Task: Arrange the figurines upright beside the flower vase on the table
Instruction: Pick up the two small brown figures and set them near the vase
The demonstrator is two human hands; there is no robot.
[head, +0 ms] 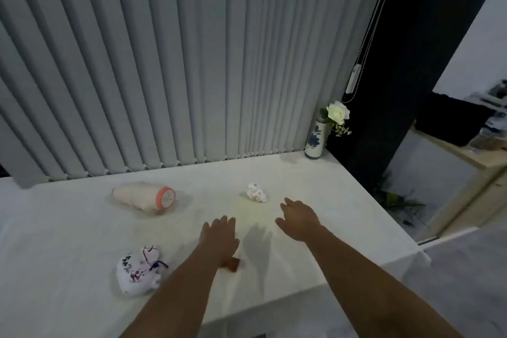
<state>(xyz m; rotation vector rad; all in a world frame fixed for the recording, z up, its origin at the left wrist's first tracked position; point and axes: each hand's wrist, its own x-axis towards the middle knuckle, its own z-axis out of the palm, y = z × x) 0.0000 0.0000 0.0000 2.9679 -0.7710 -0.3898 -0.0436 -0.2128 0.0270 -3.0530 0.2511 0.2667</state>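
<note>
A small white figurine (256,193) lies on its side near the table's middle. A large peach figurine with an orange base (144,196) lies tipped over at the left. A white floral figurine (138,269) lies on its side near the front left. The blue-and-white flower vase (315,141) with a white rose stands at the far right corner. My right hand (299,218) hovers open just to the front right of the small figurine, apart from it. My left hand (220,239) is flat and open over the table, holding nothing.
A white cloth covers the table (82,228), whose right edge drops off near the vase. Vertical grey blinds (178,63) hang right behind the table. A dark pillar (397,90) and a wooden counter (466,162) stand to the right.
</note>
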